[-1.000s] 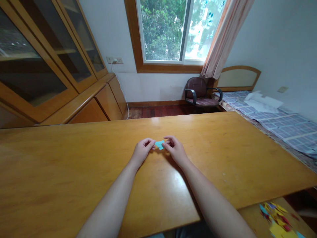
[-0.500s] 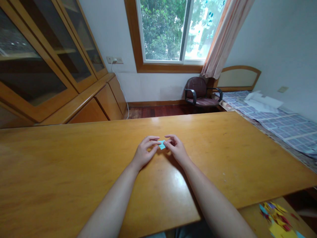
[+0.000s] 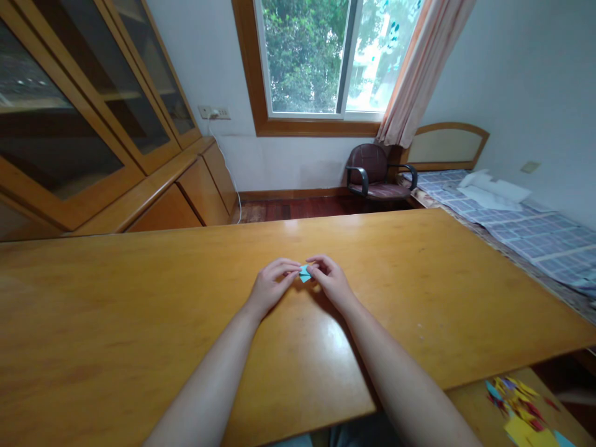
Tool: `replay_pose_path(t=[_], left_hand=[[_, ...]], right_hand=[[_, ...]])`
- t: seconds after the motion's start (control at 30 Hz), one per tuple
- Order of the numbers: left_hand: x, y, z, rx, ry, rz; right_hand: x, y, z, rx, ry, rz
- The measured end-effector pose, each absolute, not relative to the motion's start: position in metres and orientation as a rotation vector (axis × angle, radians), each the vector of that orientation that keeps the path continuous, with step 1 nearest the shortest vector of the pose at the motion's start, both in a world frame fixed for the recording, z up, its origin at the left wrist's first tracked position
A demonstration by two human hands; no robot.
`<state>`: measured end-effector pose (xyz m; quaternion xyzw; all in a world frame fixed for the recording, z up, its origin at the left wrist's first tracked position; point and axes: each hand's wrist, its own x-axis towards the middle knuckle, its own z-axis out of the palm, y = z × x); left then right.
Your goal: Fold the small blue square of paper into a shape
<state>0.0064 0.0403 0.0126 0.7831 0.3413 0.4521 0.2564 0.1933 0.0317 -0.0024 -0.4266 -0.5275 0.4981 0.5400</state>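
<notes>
Between my two hands is a small piece of light-blue paper (image 3: 305, 274), with a fold or crease line across it. My left hand (image 3: 274, 282) pinches its left edge between thumb and fingers. On the other side my right hand (image 3: 329, 278) grips the right edge, thumb on top and fingers curled behind. The paper is held just over the wooden table (image 3: 186, 298), near the middle. Parts of the paper are hidden under my fingertips.
Lower right, a lower wooden surface bears a heap of coloured paper scraps (image 3: 516, 397) and a yellow sheet (image 3: 526, 433). Beyond the table stand a maroon armchair (image 3: 372, 171) and a bed with a checked cover (image 3: 521, 233). A glass-door cabinet (image 3: 135, 161) lines the left.
My left thumb and fingers have closed together on the paper's left edge. The paper now shows a crease or folded layer. My right hand has barely moved.
</notes>
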Motion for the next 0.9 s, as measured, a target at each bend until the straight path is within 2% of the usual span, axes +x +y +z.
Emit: replay_pose_path(t=[0.3,0.47,0.6,0.9], left_hand=[[0.0070,0.0414,0.0118,2.070,0.964,1.255],[0.0073,0.0424,0.0102,2.027,0.996,1.295],[0.0076,0.0422,0.0109,2.032,0.991,1.265],[0.0089,0.0396,0.0132,2.027,0.969,1.204]], right_hand=[[0.1937,0.0285,0.0012,-1.041,-1.408,1.145],[0.1944,0.0277,0.0024,-1.088,-1.531,1.015],[0.1938,0.0284,0.0025,-1.125,-1.573,0.890],[0.1943,0.0296,0.0025,-1.131,-1.586,0.839]])
